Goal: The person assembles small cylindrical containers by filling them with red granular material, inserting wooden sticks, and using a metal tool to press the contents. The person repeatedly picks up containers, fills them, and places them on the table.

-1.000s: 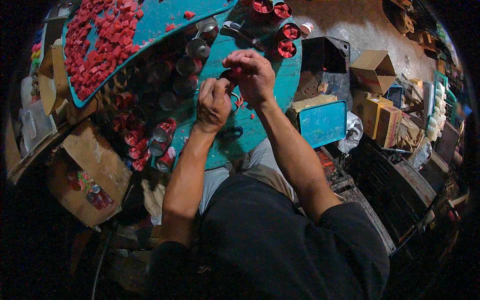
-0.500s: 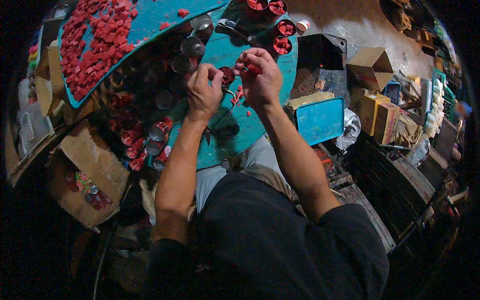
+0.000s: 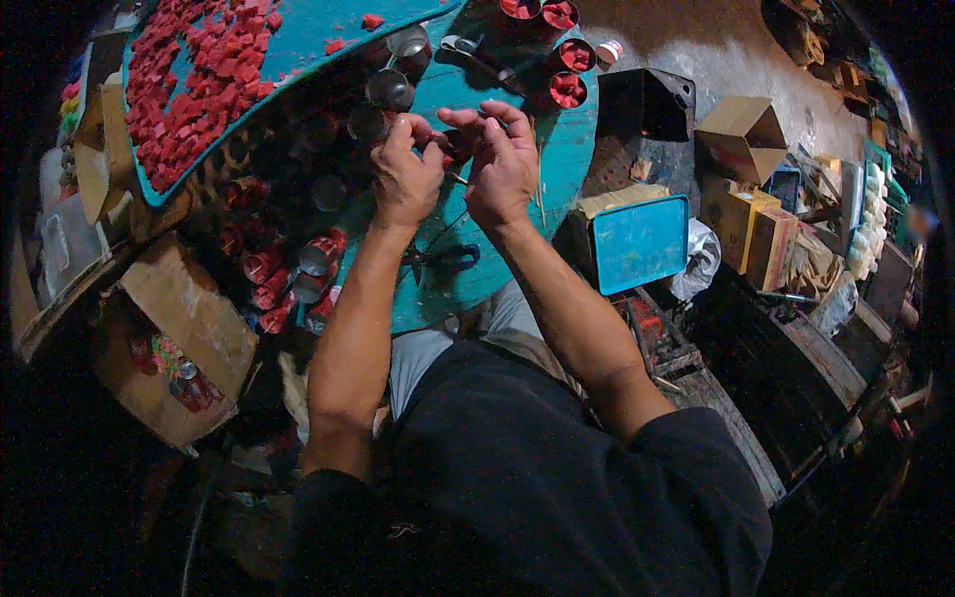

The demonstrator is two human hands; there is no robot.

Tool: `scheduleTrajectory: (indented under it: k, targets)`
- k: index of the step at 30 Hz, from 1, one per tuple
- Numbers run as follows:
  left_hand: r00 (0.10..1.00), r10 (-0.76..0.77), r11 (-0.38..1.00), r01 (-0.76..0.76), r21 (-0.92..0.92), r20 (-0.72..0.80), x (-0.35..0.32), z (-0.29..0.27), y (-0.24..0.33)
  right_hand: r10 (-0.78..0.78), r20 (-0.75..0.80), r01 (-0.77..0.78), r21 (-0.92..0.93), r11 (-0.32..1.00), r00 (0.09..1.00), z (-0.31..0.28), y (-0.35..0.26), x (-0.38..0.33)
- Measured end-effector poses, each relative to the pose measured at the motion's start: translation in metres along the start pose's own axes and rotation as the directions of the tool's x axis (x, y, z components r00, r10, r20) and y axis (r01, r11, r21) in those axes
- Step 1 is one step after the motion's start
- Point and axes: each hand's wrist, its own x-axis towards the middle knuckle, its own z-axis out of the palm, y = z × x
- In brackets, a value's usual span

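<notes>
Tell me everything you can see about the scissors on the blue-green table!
The scissors lie flat on the teal table, near its front edge, between the person's two forearms. They look dark, with looped handles pointing right and thin blades running left. They appear slightly open, though the dim light makes that hard to judge. Nothing holds them: the left hand and right hand are busy together farther up the table, above them.

Small craft workshop, dim, cluttered. Teal worktable (image 3: 557,159) w/ heap of red cut pieces (image 3: 194,85) on a teal tray, red-filled metal cups (image 3: 569,88), scissors (image 3: 443,261). Rows of small red cans (image 3: 288,274) alongside. Cardboard boxes (image 3: 741,129) w/ stock stacked on rough floor, blue tin box (image 3: 642,242) nearby, crowded shelving at right edge.
</notes>
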Motion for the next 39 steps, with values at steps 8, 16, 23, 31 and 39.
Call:
scheduleTrajectory:
  k: [8,16,23,31,39]
  targets:
    - [0.994,0.096,0.994,-0.098,-0.040,-0.044,-0.002,0.004,-0.005,-0.271,0.200,0.335,-0.466,0.819,0.942,0.009,-0.027,0.006]
    - [0.991,0.130,0.991,-0.130,0.020,-0.028,-0.018,-0.001,-0.006,-0.282,0.910,0.860,-0.389,-0.329,0.304,0.154,-0.130,0.114]
    - [0.955,0.290,0.953,-0.295,0.071,0.068,-0.018,0.021,0.008,0.188,0.942,0.796,-0.117,-0.593,0.279,0.181,-0.072,0.335]
    - [0.932,0.358,0.923,-0.361,0.135,0.048,-0.021,0.012,0.006,0.036,0.763,0.624,-0.500,-0.600,0.645,0.253,-0.066,0.300]
    - [0.930,0.367,0.920,-0.365,0.142,0.015,-0.024,0.009,-0.010,-0.031,0.997,0.557,-0.062,-0.828,0.066,0.223,-0.007,0.337]
